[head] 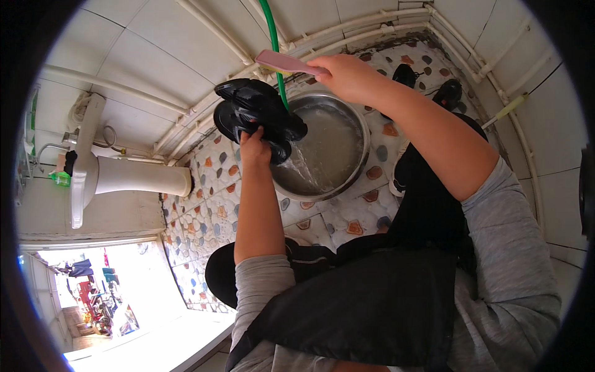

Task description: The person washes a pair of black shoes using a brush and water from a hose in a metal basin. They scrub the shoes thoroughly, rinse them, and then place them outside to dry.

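Observation:
Wet black shoes or sandals [251,104], apparently a pair, are gripped by my left hand [255,146] over the left edge of a round metal basin [366,139]. Water runs off them into the cloudy water [325,149] in the basin. My right hand [344,76] holds a pink-handled brush [288,63] above the basin's far rim; a little of its yellow bristles shows on the underside. A green hose [274,37] comes down behind the brush to the basin's edge, where its lower end is hidden.
A white pedestal sink [139,176] stands at the left, with a doorway [153,274] below it in view. Pale pipes [214,37] run along the tiled walls. More black footwear [448,93] lies on the pebble-patterned floor [353,218] at the right, near a stick with a light green handle [509,107].

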The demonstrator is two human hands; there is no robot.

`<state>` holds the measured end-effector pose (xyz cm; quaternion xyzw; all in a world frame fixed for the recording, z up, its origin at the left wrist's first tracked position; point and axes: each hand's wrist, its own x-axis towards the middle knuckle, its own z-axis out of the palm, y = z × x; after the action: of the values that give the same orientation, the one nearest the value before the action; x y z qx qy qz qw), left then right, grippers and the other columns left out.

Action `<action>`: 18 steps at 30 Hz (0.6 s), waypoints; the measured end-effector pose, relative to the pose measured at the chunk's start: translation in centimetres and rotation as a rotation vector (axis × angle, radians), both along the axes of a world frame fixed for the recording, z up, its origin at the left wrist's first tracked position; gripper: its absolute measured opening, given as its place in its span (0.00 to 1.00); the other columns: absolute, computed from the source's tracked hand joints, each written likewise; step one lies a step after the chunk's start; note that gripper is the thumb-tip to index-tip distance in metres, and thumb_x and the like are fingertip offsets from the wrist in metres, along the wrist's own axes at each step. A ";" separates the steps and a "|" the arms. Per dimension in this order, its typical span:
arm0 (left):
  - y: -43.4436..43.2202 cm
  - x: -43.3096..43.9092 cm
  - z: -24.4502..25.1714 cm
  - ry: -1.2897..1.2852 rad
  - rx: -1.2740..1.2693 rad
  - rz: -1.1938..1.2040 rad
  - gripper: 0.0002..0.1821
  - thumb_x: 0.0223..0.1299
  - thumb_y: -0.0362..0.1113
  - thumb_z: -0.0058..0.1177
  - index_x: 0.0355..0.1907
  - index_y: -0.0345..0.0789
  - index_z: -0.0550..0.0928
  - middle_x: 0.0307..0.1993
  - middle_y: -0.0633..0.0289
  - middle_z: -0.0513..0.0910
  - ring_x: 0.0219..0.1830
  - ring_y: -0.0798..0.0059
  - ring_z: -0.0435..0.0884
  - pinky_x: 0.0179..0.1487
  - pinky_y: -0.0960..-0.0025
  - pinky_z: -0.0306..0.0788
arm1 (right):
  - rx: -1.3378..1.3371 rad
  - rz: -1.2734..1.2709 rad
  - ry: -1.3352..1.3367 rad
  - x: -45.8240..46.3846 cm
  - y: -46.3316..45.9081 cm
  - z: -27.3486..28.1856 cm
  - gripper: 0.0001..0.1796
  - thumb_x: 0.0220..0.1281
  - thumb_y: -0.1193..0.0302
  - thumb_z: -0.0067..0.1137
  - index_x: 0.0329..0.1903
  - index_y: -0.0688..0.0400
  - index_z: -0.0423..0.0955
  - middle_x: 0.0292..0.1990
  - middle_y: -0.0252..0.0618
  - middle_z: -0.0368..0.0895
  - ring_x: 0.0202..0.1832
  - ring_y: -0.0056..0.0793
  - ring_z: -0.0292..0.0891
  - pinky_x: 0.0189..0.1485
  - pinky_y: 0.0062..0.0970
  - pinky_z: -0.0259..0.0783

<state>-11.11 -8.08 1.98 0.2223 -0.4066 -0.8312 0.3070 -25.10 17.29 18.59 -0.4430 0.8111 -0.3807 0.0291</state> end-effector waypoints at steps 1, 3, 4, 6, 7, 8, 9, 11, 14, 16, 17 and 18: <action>0.3 -0.2 1.7 0.000 -0.011 -0.018 0.20 0.56 0.15 0.43 0.51 0.33 0.75 0.51 0.58 0.76 0.55 0.65 0.73 0.60 0.65 0.65 | 0.033 0.001 -0.005 0.2 0.1 0.4 0.17 0.64 0.70 0.48 0.55 0.57 0.71 0.40 0.45 0.81 0.41 0.41 0.77 0.43 0.36 0.70; 0.1 -0.3 5.4 0.005 -0.041 -0.045 0.21 0.56 0.16 0.42 0.51 0.34 0.74 0.53 0.57 0.76 0.56 0.65 0.73 0.60 0.64 0.65 | 0.079 -0.002 -0.023 0.4 -0.3 1.0 0.18 0.65 0.71 0.48 0.57 0.57 0.70 0.40 0.43 0.81 0.40 0.37 0.77 0.44 0.34 0.70; -1.1 -0.5 5.9 -0.003 -0.067 -0.051 0.20 0.57 0.16 0.41 0.51 0.35 0.75 0.55 0.56 0.75 0.57 0.62 0.72 0.62 0.63 0.65 | 0.093 -0.006 -0.037 0.4 -0.5 1.3 0.18 0.65 0.71 0.48 0.56 0.57 0.70 0.40 0.43 0.81 0.38 0.37 0.77 0.43 0.34 0.70; -2.3 -0.7 7.8 0.044 -0.053 -0.093 0.20 0.57 0.16 0.40 0.51 0.36 0.75 0.55 0.55 0.75 0.57 0.61 0.72 0.62 0.62 0.65 | 0.094 -0.008 -0.060 0.3 -1.0 1.8 0.17 0.65 0.71 0.48 0.56 0.57 0.71 0.39 0.42 0.81 0.36 0.35 0.76 0.41 0.33 0.69; -3.0 -0.7 8.6 0.067 -0.047 -0.112 0.20 0.58 0.16 0.40 0.50 0.36 0.75 0.55 0.55 0.74 0.57 0.61 0.72 0.63 0.62 0.65 | 0.082 -0.006 -0.068 0.4 -1.0 1.9 0.17 0.65 0.71 0.48 0.56 0.57 0.71 0.38 0.42 0.81 0.35 0.34 0.76 0.41 0.32 0.69; -3.8 -0.6 9.1 0.103 -0.049 -0.142 0.20 0.58 0.17 0.39 0.49 0.37 0.76 0.55 0.56 0.74 0.57 0.59 0.71 0.64 0.60 0.63 | 0.072 -0.004 -0.077 0.4 -1.1 2.0 0.17 0.65 0.71 0.48 0.56 0.57 0.71 0.38 0.41 0.81 0.34 0.33 0.75 0.40 0.31 0.69; -4.1 -0.3 9.9 0.109 -0.039 -0.143 0.20 0.59 0.17 0.39 0.50 0.37 0.76 0.55 0.57 0.74 0.57 0.59 0.71 0.65 0.59 0.62 | 0.057 -0.003 -0.100 0.4 -1.1 2.1 0.18 0.65 0.72 0.48 0.57 0.57 0.71 0.38 0.41 0.81 0.34 0.32 0.75 0.40 0.31 0.68; -4.5 0.2 11.3 0.118 -0.015 -0.149 0.20 0.59 0.17 0.39 0.50 0.37 0.76 0.55 0.58 0.74 0.58 0.60 0.70 0.66 0.58 0.61 | 0.030 -0.002 -0.146 0.4 -1.2 2.3 0.18 0.65 0.72 0.48 0.57 0.57 0.70 0.38 0.41 0.81 0.33 0.31 0.74 0.40 0.30 0.68; -6.1 1.6 10.9 0.218 0.116 -0.252 0.16 0.64 0.30 0.46 0.55 0.39 0.73 0.55 0.59 0.74 0.58 0.62 0.70 0.66 0.57 0.61 | 0.035 0.010 -0.104 0.6 -1.2 2.3 0.19 0.65 0.72 0.48 0.58 0.58 0.70 0.38 0.42 0.80 0.34 0.31 0.74 0.40 0.30 0.68; -6.6 1.7 10.2 0.219 0.146 -0.242 0.19 0.63 0.41 0.50 0.56 0.41 0.72 0.54 0.60 0.75 0.56 0.63 0.72 0.65 0.57 0.62 | 0.073 -0.003 -0.133 0.7 -1.2 2.4 0.19 0.65 0.72 0.48 0.58 0.58 0.69 0.38 0.42 0.79 0.36 0.31 0.74 0.41 0.31 0.68; -6.9 2.2 9.9 0.217 0.139 -0.235 0.19 0.63 0.41 0.50 0.56 0.41 0.72 0.54 0.60 0.75 0.56 0.63 0.72 0.64 0.57 0.63 | 0.091 -0.010 -0.148 0.8 -1.2 2.4 0.19 0.65 0.72 0.48 0.58 0.58 0.69 0.39 0.43 0.79 0.36 0.31 0.74 0.42 0.31 0.68; -6.5 2.3 10.3 0.219 0.135 -0.236 0.20 0.63 0.42 0.51 0.56 0.40 0.72 0.53 0.60 0.76 0.55 0.63 0.73 0.64 0.57 0.63 | 0.037 -0.012 -0.135 0.7 -1.0 2.2 0.17 0.65 0.71 0.48 0.56 0.59 0.71 0.38 0.44 0.79 0.36 0.34 0.75 0.41 0.33 0.69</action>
<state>-8.79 -14.57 12.33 0.1012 -0.3374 -0.9061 0.2344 -24.35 16.28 20.75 -0.4111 0.8169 -0.3946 0.0898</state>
